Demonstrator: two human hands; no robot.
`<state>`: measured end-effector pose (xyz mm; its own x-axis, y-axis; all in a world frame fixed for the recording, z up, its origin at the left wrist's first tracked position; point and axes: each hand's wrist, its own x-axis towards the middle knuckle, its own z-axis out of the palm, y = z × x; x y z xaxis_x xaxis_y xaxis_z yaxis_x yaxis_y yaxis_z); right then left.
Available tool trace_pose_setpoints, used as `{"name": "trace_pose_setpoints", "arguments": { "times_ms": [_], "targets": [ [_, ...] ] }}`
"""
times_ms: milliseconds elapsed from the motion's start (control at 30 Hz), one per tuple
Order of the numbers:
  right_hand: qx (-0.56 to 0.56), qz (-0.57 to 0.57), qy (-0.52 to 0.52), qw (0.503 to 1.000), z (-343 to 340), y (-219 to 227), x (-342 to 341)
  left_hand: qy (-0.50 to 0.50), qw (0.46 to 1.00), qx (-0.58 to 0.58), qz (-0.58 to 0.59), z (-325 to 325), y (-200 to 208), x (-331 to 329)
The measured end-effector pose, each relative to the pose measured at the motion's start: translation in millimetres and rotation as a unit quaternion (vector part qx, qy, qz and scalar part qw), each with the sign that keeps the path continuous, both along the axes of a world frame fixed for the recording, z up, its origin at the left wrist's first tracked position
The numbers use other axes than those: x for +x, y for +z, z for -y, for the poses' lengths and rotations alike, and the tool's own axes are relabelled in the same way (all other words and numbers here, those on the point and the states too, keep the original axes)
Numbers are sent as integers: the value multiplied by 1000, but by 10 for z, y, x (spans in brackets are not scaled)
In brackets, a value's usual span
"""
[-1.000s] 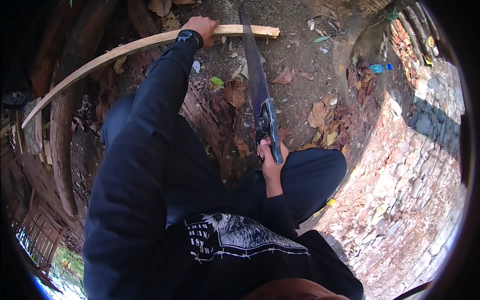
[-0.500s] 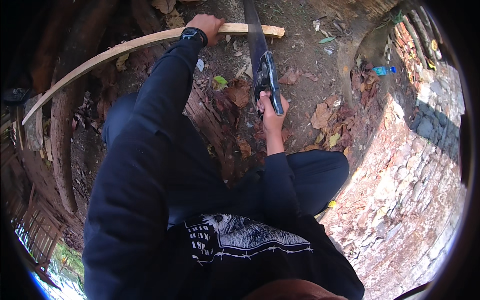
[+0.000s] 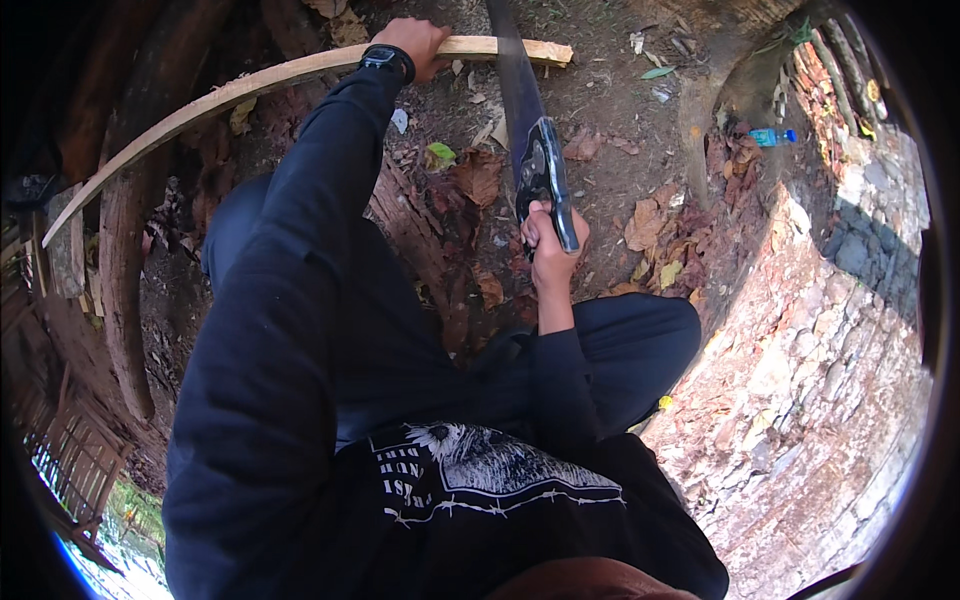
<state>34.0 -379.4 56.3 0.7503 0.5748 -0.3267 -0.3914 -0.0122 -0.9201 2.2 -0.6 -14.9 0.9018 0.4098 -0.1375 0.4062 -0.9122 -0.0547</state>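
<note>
Head view, near to far. Right hand [image 3: 548, 240], forearm raised from the lap, has its grip closed around the dark handle of a handsaw [image 3: 527, 120]; the blade runs away from the person and crosses a pale wooden strip [image 3: 300, 72] near its cut end. Left hand [image 3: 418, 42], arm fully extended, wearing a black wristwatch [image 3: 385, 60], clamps its grip on that strip just left of the blade. Strip lies curved over bare ground with dry leaves [image 3: 650, 225]. A blue plastic bottle [image 3: 770, 137] lies far right, contents not discernible.
</note>
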Motion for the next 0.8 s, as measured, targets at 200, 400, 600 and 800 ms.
{"name": "trace_pose_setpoints", "arguments": {
  "times_ms": [200, 400, 600, 800],
  "targets": [
    [-8, 8, 24, 1000, -82, -159, 78, 17, 1000, -11, 8, -5, -21, -43],
    [-80, 4, 5, 997, 1247, 609, -595, 13, 1000, 2, -2, 23, 57, -20],
    [-31, -18, 4, 999, 967, 428, -310, 8, 1000, -1, -10, -10, -7, -39],
    [15, 9, 33, 999, -297, -131, 271, 6, 1000, 5, 2, -34, 11, -25]
  ]
}}
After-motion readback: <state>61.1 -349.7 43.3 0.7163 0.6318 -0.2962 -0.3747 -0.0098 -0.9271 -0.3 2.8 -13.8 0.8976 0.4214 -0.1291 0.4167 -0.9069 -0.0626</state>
